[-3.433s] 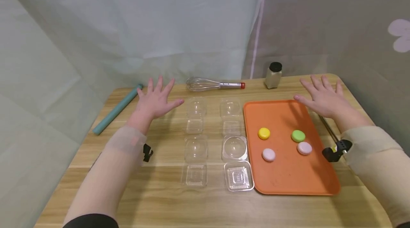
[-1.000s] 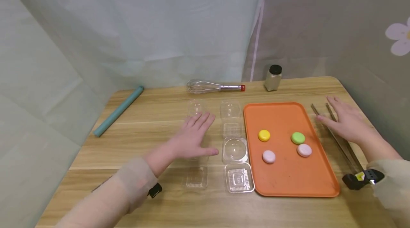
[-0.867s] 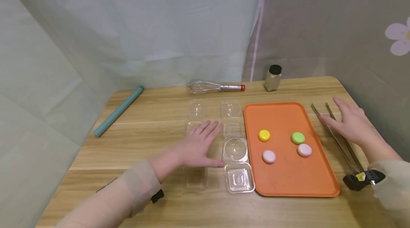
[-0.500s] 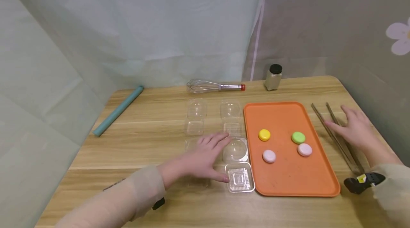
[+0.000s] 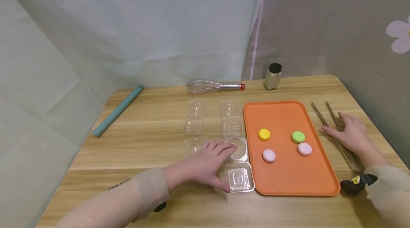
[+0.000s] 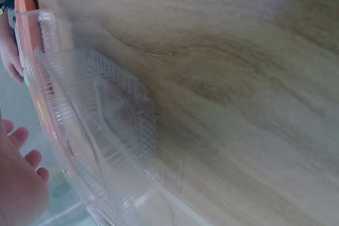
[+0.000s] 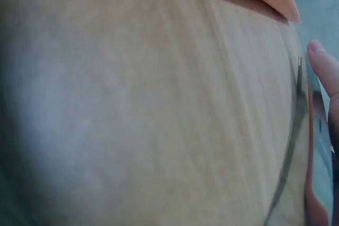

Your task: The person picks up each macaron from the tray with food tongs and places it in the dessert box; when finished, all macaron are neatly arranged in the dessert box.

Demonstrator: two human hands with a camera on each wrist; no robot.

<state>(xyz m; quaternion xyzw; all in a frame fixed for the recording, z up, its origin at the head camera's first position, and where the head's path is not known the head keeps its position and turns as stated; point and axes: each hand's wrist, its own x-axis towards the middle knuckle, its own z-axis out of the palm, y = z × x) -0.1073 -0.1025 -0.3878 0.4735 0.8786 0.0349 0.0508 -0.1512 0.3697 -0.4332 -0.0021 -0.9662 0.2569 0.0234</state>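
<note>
Macarons [image 5: 264, 134], four of them, all on the orange tray [image 5: 289, 181] at 4 o'clock, none in the clear clamshells [image 5: 240, 178] lying open towards 6 o'clock: barely begun, by the look of it, nearly everything left. Left hand [image 5: 206, 164] at 6 o'clock, fingers relaxed, empty, over the nearest ones; right hand [image 5: 351, 136] just past 3 o'clock, thumb and fingers parted over steel tongs [image 5: 344, 152], nothing gripped, contact impossible to tell. From the left wrist, a ribbed base [image 6: 116, 109] at 8 o'clock, side walls flattened from overhead; from the right wrist, clamshells out of shot.
</note>
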